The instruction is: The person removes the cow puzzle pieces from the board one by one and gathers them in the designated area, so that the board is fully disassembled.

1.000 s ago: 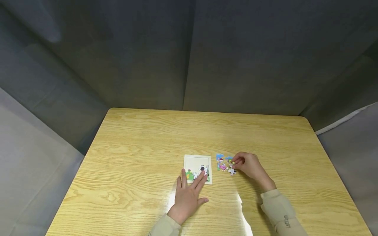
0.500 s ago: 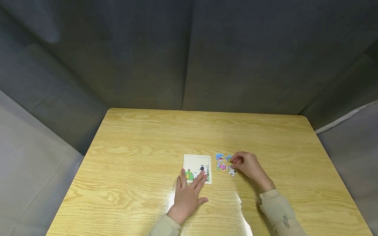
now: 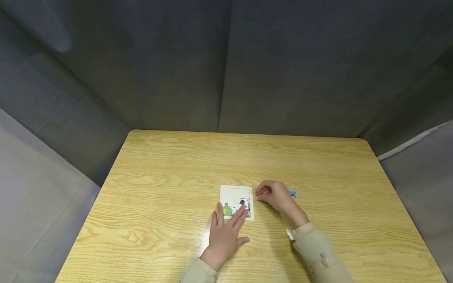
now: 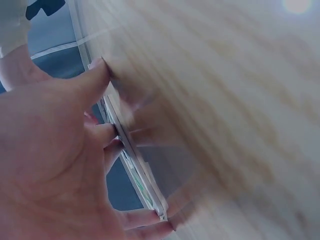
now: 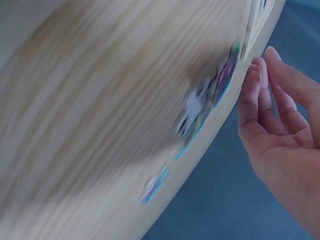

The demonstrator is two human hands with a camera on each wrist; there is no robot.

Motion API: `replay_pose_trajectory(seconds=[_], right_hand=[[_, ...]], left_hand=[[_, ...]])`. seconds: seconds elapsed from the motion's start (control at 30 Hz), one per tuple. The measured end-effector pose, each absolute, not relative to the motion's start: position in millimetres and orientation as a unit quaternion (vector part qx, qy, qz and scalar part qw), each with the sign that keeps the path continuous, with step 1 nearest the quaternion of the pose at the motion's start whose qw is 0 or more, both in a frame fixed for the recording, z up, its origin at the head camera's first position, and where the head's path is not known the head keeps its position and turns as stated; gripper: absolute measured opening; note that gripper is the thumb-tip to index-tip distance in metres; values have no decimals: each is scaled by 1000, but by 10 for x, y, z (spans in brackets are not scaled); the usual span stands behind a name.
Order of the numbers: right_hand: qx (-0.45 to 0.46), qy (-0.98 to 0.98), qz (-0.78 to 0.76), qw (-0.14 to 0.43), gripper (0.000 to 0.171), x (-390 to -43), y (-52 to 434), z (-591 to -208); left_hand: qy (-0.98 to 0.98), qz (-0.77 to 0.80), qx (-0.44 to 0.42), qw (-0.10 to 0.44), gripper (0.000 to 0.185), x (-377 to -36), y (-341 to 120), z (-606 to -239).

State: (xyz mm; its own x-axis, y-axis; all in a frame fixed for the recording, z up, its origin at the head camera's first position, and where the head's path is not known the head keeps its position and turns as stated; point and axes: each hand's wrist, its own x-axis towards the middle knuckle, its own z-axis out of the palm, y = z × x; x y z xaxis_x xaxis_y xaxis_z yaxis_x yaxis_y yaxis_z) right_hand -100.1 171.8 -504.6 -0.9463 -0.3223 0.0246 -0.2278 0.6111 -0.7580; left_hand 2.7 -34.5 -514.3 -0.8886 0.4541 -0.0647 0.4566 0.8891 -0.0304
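Note:
A small square puzzle tray [image 3: 231,194] lies on the table, its lower part filled with green and white picture pieces [image 3: 226,209]. My left hand [image 3: 223,236] rests at its near edge, fingers straight and spread over the pieces. To the right, my right hand [image 3: 279,195] hovers with bent fingers over loose jigsaw pieces and hides most of them. In the right wrist view, no piece shows between thumb and fingertips. The loose pieces [image 5: 195,106] lie in a blurred cluster there. One blue and red jigsaw piece [image 3: 292,193] lies apart, to the right of the hand.
The wood-grain table [image 3: 170,169] has rounded far corners. Dark grey curtains [image 3: 283,78] hang behind it, and lighter cloth [image 3: 39,212] hangs at the left. Glare shows on the table near the left hand.
My right hand has moved left over the loose pieces. A blue and red piece now shows at the right of the hand. My left hand and the tray have stayed put.

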Motion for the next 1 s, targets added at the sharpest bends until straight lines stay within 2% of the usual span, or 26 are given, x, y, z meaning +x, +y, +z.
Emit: replay_pose_trajectory(seconds=[0.37, 0.83, 1.0], right_hand=[[-165, 902, -393, 72, 15, -1023, 1409, -5082], [-164, 904, -384, 92, 17, -1017, 1353, -5049], [-158, 903, -387, 99, 17, -1023, 1359, -5040]], left_hand=[[971, -22, 238, 21, 76, 42, -351, -5155], [961, 10, 276, -9, 72, 62, -397, -5213], [961, 2, 278, -4, 72, 72, -392, -5159]])
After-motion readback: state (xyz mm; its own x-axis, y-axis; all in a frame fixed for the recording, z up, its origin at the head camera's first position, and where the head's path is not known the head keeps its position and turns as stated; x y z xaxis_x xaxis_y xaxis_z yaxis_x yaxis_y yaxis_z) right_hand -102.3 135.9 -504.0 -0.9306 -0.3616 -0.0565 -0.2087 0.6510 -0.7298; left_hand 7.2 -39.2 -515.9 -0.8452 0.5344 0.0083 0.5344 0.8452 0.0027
